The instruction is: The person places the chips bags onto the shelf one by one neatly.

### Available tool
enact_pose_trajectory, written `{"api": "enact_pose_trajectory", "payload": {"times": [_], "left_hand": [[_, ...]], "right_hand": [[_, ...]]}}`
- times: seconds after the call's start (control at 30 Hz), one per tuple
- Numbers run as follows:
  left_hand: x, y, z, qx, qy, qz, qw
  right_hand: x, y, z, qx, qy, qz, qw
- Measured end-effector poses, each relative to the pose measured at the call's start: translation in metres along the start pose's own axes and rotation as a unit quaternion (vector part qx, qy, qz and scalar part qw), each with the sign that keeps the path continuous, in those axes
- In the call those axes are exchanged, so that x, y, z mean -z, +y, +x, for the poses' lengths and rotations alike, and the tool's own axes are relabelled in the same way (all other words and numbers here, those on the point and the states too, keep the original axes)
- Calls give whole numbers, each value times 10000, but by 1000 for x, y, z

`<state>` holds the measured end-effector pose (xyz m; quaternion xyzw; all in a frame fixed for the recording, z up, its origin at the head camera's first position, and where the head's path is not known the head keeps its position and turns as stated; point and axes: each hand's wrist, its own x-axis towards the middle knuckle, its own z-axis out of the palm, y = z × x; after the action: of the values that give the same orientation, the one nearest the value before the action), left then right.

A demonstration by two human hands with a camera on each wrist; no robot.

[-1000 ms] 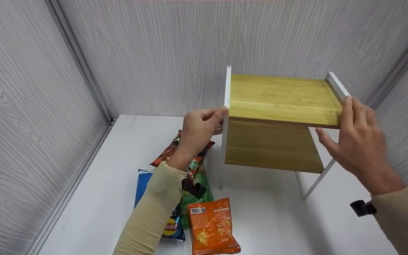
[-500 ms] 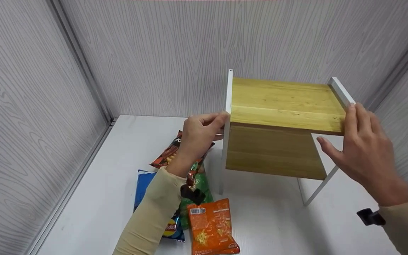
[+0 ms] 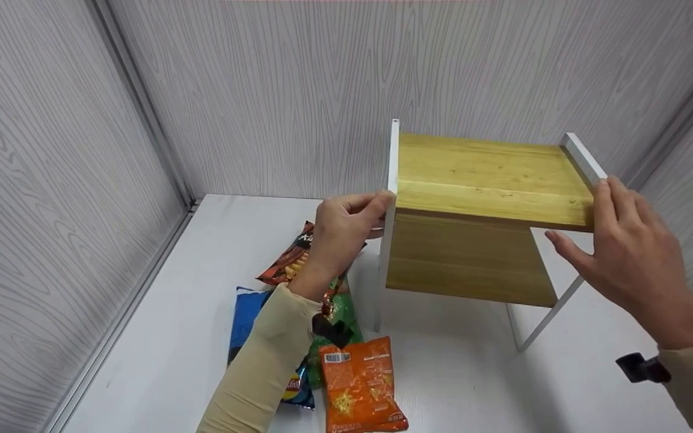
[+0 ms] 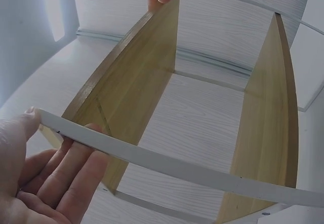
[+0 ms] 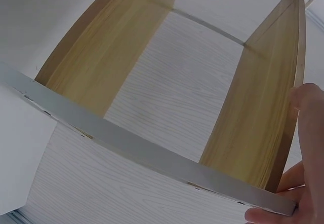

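Note:
A two-tier shelf [image 3: 491, 174] with wooden boards and a white metal frame stands right of centre in the head view. My left hand [image 3: 343, 228] pinches the upper part of its left frame bar [image 3: 393, 159]. In the left wrist view, the thumb [image 4: 31, 122] lies on one side of the bar and the fingers [image 4: 71, 178] on the other. My right hand [image 3: 635, 258] holds the top tier's front right corner, fingers over the right frame bar [image 3: 585, 157]. Its thumb [image 5: 308, 97] is by the board's edge in the right wrist view. The lower board [image 3: 470, 258] shows beneath the top one.
Several snack bags lie on the white surface [image 3: 160, 337] left of the shelf: orange [image 3: 358, 382], green [image 3: 343, 310], blue [image 3: 247, 319] and dark red [image 3: 289, 258]. My left forearm partly covers them. Wood-patterned panels [image 3: 274, 96] enclose the back and sides.
The shelf has shifted slightly toward me and to the right, with both hands on it. Most of that shift came in the earlier half second. The bags lie as before.

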<state>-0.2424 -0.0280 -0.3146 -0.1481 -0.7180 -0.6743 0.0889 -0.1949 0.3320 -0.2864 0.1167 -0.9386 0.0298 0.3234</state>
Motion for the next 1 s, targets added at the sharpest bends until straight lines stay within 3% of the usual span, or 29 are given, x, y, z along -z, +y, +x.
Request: {"api": "enact_pose_trajectory", "payload": {"times": [0.13, 0.37, 0.57, 0.83, 1.0], "left_hand": [[-1, -2, 2, -20, 49, 9, 10000], [2, -5, 3, -143, 142, 32, 9998], [4, -7, 3, -174, 149, 100, 9997], [9, -7, 3, -279, 226, 155, 9992], [10, -3, 5, -169, 104, 141, 9997]], "right_hand": [[6, 0, 6, -86, -320, 29, 9994], [14, 8, 26, 0, -1240, 84, 9922], [10, 13, 40, 75, -1664, 257, 9857], [7, 11, 48, 251, -1684, 482, 9842], [5, 11, 47, 220, -1509, 586, 9866]]}}
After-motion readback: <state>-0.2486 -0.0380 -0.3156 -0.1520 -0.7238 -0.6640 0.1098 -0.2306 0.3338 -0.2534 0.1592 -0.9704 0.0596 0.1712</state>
